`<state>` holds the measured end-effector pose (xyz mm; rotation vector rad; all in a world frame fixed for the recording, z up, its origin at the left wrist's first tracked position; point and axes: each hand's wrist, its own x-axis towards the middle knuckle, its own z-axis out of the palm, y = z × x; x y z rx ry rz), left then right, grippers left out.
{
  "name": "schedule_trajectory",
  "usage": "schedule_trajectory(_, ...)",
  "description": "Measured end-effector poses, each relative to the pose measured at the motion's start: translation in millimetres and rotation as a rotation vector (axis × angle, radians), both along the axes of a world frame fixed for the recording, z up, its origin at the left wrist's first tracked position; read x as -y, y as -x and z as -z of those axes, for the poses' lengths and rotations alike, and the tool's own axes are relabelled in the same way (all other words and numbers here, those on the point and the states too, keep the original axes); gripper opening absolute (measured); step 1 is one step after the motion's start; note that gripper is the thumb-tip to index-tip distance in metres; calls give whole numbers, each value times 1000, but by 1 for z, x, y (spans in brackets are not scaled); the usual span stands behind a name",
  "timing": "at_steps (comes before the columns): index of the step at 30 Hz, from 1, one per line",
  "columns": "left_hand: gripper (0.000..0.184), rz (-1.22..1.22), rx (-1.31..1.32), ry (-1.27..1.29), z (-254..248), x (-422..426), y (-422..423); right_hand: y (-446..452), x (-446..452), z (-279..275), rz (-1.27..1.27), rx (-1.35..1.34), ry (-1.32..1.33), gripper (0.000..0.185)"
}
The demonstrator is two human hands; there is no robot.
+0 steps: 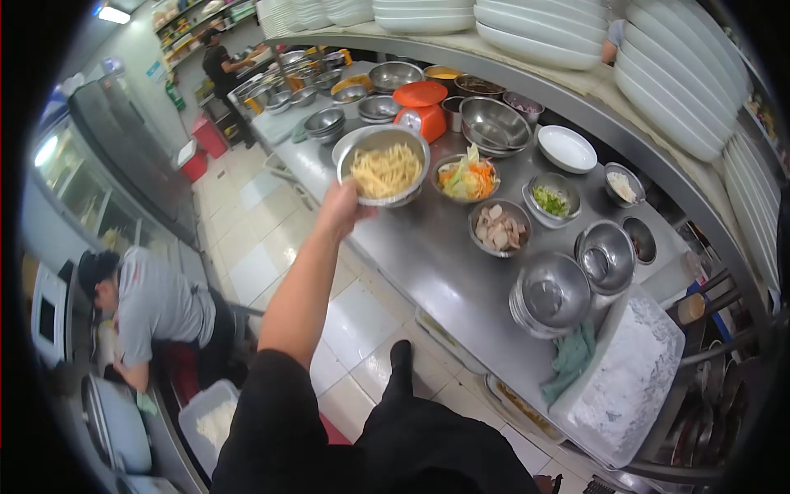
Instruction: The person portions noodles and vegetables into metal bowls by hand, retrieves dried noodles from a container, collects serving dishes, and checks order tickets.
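Observation:
My left hand [346, 210] grips the rim of a metal bowl of pale noodles [385, 171] at the counter's left edge. Right of it are a bowl of cut vegetables [467, 178], a bowl of pale sliced pieces [499, 228] and a bowl of chopped greens [551, 200]. Behind the noodles stands an orange scale [421, 111]. At the bottom edge, only a small part of my right hand [546, 484] shows, closed by a thin dark object that I cannot make out.
Stacked metal bowls [553, 290], a green cloth [572, 362] and a tub of white powder [624, 375] are on the right. White plates [539, 33] line the shelf above. A person in grey [169, 300] bends at the left; another [220, 70] stands farther back.

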<state>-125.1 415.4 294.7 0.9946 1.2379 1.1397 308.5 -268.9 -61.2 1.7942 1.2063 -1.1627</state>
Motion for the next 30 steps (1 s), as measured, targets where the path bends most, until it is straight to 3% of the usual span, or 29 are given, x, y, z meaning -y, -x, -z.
schedule_trajectory(6,25,119,-114,-17,-33,-243,-29,91,-82,-58,509,6,-23,61)
schedule_trajectory(8,24,155,-194,-30,-16,-320,-36,113,-102,-48,715,-86,-94,49)
schedule_trajectory(9,24,167,-197,0,-17,-340,-42,137,-160,-110,560,-43,-267,45)
schedule_trajectory(12,24,211,-210,75,-17,-384,-49,181,-234,-149,741,3,-611,37)
schedule_trajectory(15,24,296,-396,-4,-2,-419,-42,211,-273,-163,910,-26,-644,45)
schedule_trajectory(18,25,280,-272,48,-8,-414,-48,226,-289,-169,949,1,-545,44)
schedule_trajectory(21,27,343,-191,64,-1,-420,-37,230,-284,-162,833,29,-490,40)
schedule_trajectory(24,29,371,-165,82,0,-422,-35,225,-256,-136,228,-8,-515,15)
schedule_trajectory(27,32,398,-127,106,2,-421,-34,221,-196,-75,638,-68,-419,40)
schedule_trajectory(30,35,407,-120,140,-2,-416,-32,238,-228,-120,859,52,-321,35)
